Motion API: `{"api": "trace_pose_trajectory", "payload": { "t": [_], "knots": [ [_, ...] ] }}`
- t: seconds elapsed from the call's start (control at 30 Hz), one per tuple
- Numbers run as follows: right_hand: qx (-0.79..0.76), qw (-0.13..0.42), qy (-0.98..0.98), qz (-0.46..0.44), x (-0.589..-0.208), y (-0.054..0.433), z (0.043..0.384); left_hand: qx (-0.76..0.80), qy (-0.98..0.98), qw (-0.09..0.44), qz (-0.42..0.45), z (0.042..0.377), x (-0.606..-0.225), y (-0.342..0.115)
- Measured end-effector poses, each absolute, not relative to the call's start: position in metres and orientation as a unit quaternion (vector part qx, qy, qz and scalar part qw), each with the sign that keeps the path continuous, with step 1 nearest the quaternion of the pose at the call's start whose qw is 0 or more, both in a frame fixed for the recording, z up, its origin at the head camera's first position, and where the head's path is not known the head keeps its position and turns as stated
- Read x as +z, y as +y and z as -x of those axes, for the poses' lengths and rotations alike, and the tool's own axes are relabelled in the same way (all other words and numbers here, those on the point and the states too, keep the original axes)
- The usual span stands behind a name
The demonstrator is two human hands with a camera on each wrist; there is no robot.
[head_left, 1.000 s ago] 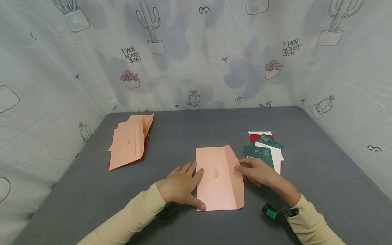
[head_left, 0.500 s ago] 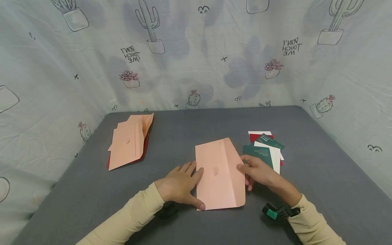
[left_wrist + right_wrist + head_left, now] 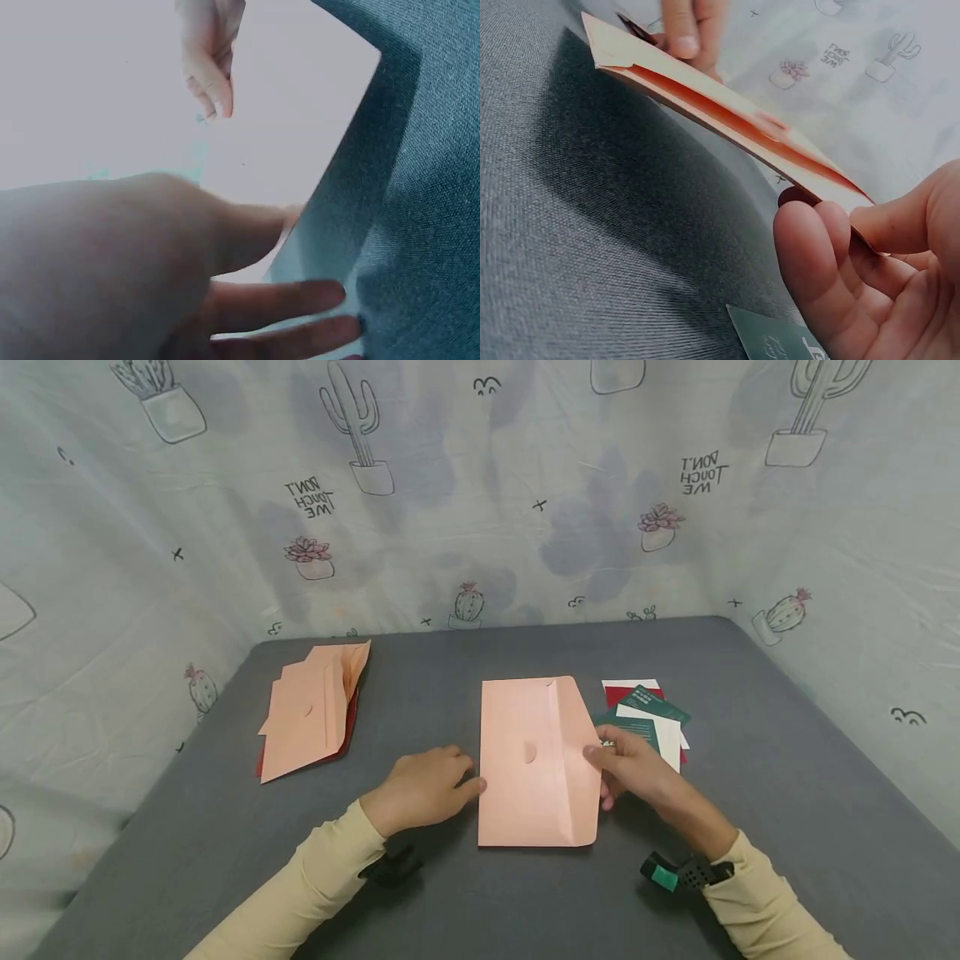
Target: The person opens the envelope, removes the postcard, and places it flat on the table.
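A pale pink envelope [image 3: 525,768] is lifted off the grey table with its pointed flap folded out to the right. My right hand [image 3: 633,768] pinches the flap's edge, thumb on top and fingers beneath. In the right wrist view, the envelope [image 3: 705,112] is seen edge-on, with a gap along its opening. My left hand [image 3: 423,789] is at the left edge, its thumb touching or very close to it. The left wrist view shows that hand's fingers [image 3: 300,296] fairly straight and apart from the paper.
Several pink envelopes [image 3: 303,710] overlap at the back left, with red ones [image 3: 348,727] under them. Green, white and red cards [image 3: 660,706] are fanned out behind my right hand. A printed cloth [image 3: 480,485] hangs round the grey table [image 3: 450,677].
The envelope has risen off the table and shifted away from me, carried by my right hand. My left hand has come off its face and drawn back to the left edge.
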State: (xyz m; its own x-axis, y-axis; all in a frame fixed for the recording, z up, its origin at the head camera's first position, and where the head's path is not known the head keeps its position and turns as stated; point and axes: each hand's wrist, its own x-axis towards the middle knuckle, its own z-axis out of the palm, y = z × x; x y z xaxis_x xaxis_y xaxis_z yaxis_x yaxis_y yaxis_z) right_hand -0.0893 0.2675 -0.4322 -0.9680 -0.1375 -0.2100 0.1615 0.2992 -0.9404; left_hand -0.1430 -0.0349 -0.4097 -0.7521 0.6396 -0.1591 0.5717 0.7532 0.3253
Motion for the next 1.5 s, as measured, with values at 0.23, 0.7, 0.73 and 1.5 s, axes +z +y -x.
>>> {"api": "trace_pose_trajectory", "payload": {
  "t": [0.23, 0.7, 0.73, 1.5],
  "knots": [
    [-0.591, 0.125, 0.797, -0.02, -0.435, 0.266, 0.091, 0.242, 0.906, 0.189, -0.292, 0.155, -0.409, -0.039],
    [-0.618, 0.117, 0.777, -0.015, -0.437, 0.263, 0.093, 0.344, 0.861, 0.211, -0.31, 0.164, -0.408, -0.043],
    [-0.617, 0.116, 0.778, -0.018, -0.438, 0.263, 0.093, 0.349, 0.859, 0.21, -0.31, 0.164, -0.407, -0.043],
    [-0.555, 0.101, 0.826, -0.017, -0.442, 0.265, 0.091, 0.352, 0.897, 0.133, -0.232, 0.193, -0.378, -0.08]
  ]
}}
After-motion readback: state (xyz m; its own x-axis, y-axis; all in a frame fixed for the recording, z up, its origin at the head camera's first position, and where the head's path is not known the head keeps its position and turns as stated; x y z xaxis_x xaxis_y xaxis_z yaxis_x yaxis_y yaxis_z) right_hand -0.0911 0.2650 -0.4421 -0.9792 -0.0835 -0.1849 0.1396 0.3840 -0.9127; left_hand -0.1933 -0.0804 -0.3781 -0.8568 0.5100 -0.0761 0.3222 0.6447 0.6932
